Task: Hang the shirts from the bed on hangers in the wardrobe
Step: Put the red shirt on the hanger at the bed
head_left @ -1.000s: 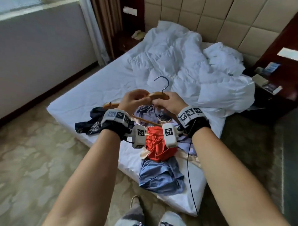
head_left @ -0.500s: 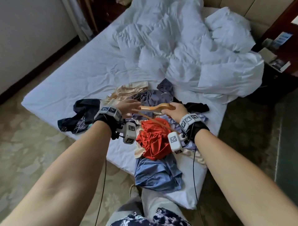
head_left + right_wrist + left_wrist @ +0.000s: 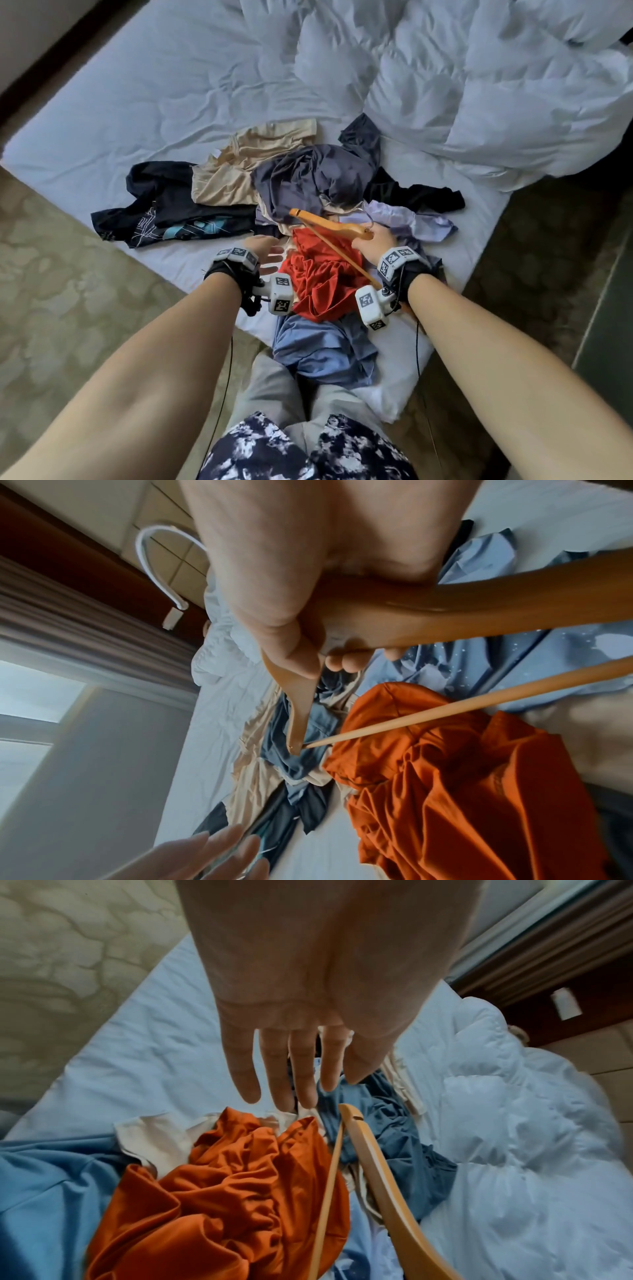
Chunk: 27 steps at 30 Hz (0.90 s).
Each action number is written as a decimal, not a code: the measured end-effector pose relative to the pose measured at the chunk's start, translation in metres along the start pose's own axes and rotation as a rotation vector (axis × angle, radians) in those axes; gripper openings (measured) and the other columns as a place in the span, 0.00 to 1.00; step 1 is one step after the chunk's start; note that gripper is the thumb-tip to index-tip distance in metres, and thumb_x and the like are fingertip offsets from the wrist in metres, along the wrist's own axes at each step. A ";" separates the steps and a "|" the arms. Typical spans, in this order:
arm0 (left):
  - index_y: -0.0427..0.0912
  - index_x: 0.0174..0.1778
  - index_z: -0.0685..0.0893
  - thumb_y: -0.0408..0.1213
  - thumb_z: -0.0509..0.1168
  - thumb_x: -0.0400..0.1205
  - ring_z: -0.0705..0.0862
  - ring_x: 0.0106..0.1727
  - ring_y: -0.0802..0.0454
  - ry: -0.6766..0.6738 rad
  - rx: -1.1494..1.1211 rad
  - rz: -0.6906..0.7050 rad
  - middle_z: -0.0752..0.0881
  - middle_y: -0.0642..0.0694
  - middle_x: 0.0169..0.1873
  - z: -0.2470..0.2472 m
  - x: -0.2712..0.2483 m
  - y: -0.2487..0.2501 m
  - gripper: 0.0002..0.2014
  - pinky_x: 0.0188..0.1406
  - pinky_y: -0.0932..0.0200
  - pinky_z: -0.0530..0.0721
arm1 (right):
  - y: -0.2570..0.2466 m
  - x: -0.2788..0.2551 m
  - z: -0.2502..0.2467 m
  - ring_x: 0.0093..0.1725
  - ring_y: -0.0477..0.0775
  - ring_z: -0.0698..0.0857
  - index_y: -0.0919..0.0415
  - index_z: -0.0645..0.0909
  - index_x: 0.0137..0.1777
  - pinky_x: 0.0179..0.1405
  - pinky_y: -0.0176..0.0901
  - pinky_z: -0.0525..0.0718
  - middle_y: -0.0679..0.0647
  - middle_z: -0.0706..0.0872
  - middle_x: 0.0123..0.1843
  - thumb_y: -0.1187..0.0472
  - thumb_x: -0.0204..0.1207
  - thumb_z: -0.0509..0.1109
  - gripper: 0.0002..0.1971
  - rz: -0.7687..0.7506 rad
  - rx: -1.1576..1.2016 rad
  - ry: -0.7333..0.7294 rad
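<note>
A pile of shirts lies on the near part of the bed point(image 3: 178, 85): an orange-red shirt point(image 3: 318, 277), a blue one point(image 3: 322, 346) hanging over the bed's edge, a grey-purple one point(image 3: 308, 174), a beige one point(image 3: 236, 171), a dark printed one point(image 3: 164, 209) and a pale lilac one point(image 3: 418, 219). My right hand point(image 3: 371, 238) grips a wooden hanger point(image 3: 329, 222) at its middle, low over the orange-red shirt point(image 3: 445, 777). The hanger point(image 3: 479, 615) crosses my palm. My left hand point(image 3: 265, 253) hovers flat with straight fingers point(image 3: 284, 1074) beside the orange-red shirt point(image 3: 222, 1191), holding nothing.
A crumpled white duvet point(image 3: 462, 75) covers the far right of the bed. Patterned carpet point(image 3: 68, 325) lies to the left and dark floor to the right. My legs stand against the bed's near corner. A wall and curtain point(image 3: 85, 631) flank the bed's far side.
Both hands came down from chest height to the shirt pile. My left hand let go of the hanger and drew back to the left; my right hand alone keeps it.
</note>
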<state>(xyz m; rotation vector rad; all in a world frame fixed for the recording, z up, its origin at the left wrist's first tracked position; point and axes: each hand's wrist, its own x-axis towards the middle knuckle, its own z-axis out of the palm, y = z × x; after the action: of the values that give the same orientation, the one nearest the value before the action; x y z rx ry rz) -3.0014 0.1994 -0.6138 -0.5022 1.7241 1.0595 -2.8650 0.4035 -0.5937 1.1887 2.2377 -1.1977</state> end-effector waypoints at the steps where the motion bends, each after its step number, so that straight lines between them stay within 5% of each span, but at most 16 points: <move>1: 0.44 0.50 0.79 0.37 0.61 0.87 0.83 0.39 0.49 0.004 -0.003 -0.019 0.84 0.46 0.38 0.002 0.006 -0.004 0.03 0.40 0.55 0.81 | 0.001 0.005 0.003 0.48 0.57 0.86 0.50 0.82 0.42 0.45 0.41 0.77 0.51 0.88 0.43 0.61 0.70 0.73 0.05 0.025 0.005 -0.006; 7: 0.42 0.47 0.78 0.33 0.58 0.87 0.83 0.35 0.48 -0.004 0.001 -0.122 0.83 0.45 0.36 0.006 0.046 -0.033 0.06 0.38 0.56 0.80 | 0.006 0.030 0.026 0.51 0.57 0.87 0.52 0.84 0.58 0.49 0.43 0.81 0.54 0.90 0.50 0.60 0.68 0.76 0.17 0.079 0.074 -0.027; 10: 0.43 0.44 0.79 0.32 0.59 0.86 0.81 0.34 0.47 -0.003 0.000 -0.172 0.83 0.44 0.36 0.006 0.063 -0.046 0.07 0.38 0.56 0.80 | 0.002 0.041 0.038 0.51 0.59 0.88 0.48 0.84 0.57 0.55 0.49 0.85 0.54 0.90 0.49 0.59 0.68 0.76 0.16 0.068 0.076 -0.057; 13: 0.43 0.43 0.80 0.33 0.59 0.85 0.80 0.34 0.47 -0.015 0.008 -0.220 0.81 0.44 0.35 0.007 0.079 -0.053 0.07 0.38 0.55 0.78 | -0.003 0.050 0.044 0.45 0.53 0.85 0.50 0.83 0.54 0.46 0.39 0.79 0.50 0.87 0.43 0.63 0.73 0.75 0.12 0.026 0.066 -0.103; 15: 0.42 0.49 0.82 0.34 0.60 0.85 0.80 0.35 0.46 -0.028 0.014 -0.237 0.81 0.44 0.36 0.008 0.088 -0.056 0.05 0.40 0.53 0.79 | -0.006 0.053 0.048 0.42 0.48 0.81 0.54 0.85 0.56 0.41 0.37 0.75 0.48 0.85 0.42 0.65 0.74 0.73 0.12 -0.006 0.060 -0.138; 19: 0.43 0.70 0.76 0.32 0.65 0.85 0.82 0.44 0.44 -0.121 0.020 -0.189 0.82 0.39 0.48 0.020 0.100 -0.055 0.17 0.36 0.51 0.83 | -0.005 0.062 0.061 0.48 0.52 0.84 0.53 0.86 0.54 0.50 0.41 0.78 0.48 0.87 0.45 0.64 0.72 0.73 0.12 -0.016 -0.005 -0.160; 23: 0.40 0.78 0.70 0.28 0.70 0.81 0.85 0.58 0.37 -0.186 0.108 -0.095 0.82 0.34 0.62 0.034 0.110 -0.049 0.28 0.54 0.45 0.87 | 0.000 0.071 0.065 0.51 0.54 0.86 0.50 0.86 0.55 0.58 0.46 0.83 0.49 0.89 0.47 0.63 0.69 0.73 0.14 0.025 0.012 -0.147; 27: 0.46 0.68 0.74 0.24 0.69 0.80 0.83 0.37 0.45 -0.199 0.083 -0.108 0.83 0.34 0.50 0.046 0.113 -0.046 0.23 0.33 0.52 0.84 | 0.007 0.077 0.063 0.47 0.51 0.84 0.49 0.85 0.51 0.48 0.38 0.75 0.43 0.85 0.40 0.64 0.69 0.73 0.12 0.031 0.024 -0.145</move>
<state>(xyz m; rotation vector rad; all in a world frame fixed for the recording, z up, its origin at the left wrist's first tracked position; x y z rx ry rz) -2.9882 0.2296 -0.7399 -0.4180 1.5416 0.9247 -2.9109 0.3944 -0.6819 1.1047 2.0971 -1.2601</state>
